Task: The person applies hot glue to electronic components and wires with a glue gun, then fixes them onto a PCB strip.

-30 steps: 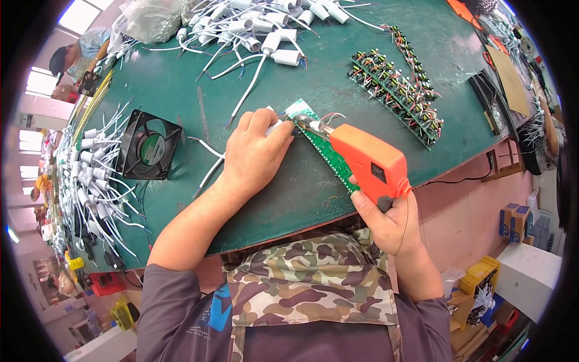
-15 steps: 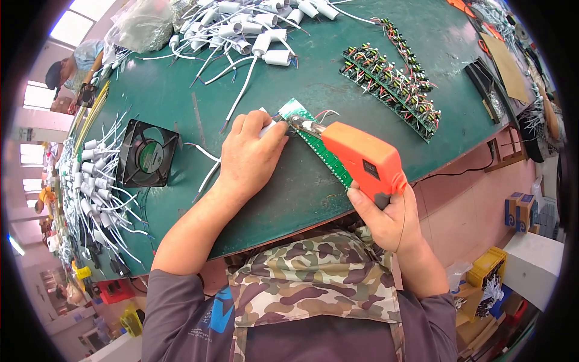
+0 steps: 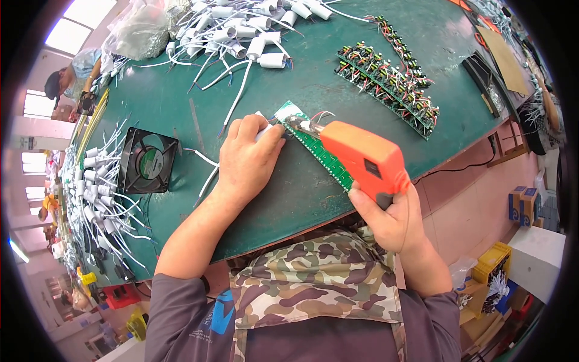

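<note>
Namely: right hand (image 3: 395,222), gripping orange soldering gun (image 3: 365,152), tip at green circuit board (image 3: 326,158); left hand (image 3: 246,160), closed round white cylindrical housing (image 3: 264,131) (mostly hidden).

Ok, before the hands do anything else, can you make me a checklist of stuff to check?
1. Right hand gripping the orange tool: ok.
2. Left hand holding the white piece: ok.
3. Metal tip at the far end of the green circuit board: ok.
4. Left fingers well away from that tip: not ok, they're very close.
5. Tip cool enough to touch: cannot tell.
6. Black fan apart from the board: ok, it sits off to the left.
</note>
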A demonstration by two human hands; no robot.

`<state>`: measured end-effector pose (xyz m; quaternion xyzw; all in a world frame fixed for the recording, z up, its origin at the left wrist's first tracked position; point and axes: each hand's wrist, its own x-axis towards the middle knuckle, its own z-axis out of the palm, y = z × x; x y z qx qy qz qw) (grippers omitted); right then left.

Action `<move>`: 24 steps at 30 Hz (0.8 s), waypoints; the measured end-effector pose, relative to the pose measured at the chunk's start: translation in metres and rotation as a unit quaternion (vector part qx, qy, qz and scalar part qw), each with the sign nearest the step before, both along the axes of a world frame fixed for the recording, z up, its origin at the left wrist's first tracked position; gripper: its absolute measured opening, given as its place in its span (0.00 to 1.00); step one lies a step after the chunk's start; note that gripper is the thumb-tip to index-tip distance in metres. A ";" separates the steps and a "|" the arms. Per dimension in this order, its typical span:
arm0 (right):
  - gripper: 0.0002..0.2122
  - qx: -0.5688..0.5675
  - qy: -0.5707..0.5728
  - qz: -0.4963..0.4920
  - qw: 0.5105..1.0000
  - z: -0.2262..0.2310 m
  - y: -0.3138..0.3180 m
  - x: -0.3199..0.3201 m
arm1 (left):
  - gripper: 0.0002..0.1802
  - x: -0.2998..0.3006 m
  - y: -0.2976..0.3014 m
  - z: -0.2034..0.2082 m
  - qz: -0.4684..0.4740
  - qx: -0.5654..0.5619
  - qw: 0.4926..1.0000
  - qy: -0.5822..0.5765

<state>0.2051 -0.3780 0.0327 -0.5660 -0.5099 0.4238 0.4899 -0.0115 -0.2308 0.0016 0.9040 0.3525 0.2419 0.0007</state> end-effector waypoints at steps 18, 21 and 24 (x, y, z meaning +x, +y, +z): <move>0.21 0.065 0.071 -0.018 0.995 -0.009 -0.001 -0.001 | 0.15 0.002 0.000 -0.001 0.000 0.010 1.000 -0.013; 0.21 0.043 0.084 -0.021 0.995 -0.006 -0.003 0.001 | 0.14 0.001 -0.001 0.000 0.000 0.010 1.000 -0.015; 0.21 0.045 0.050 -0.002 0.998 -0.006 -0.005 0.004 | 0.13 0.003 -0.001 0.003 0.000 0.009 1.000 -0.028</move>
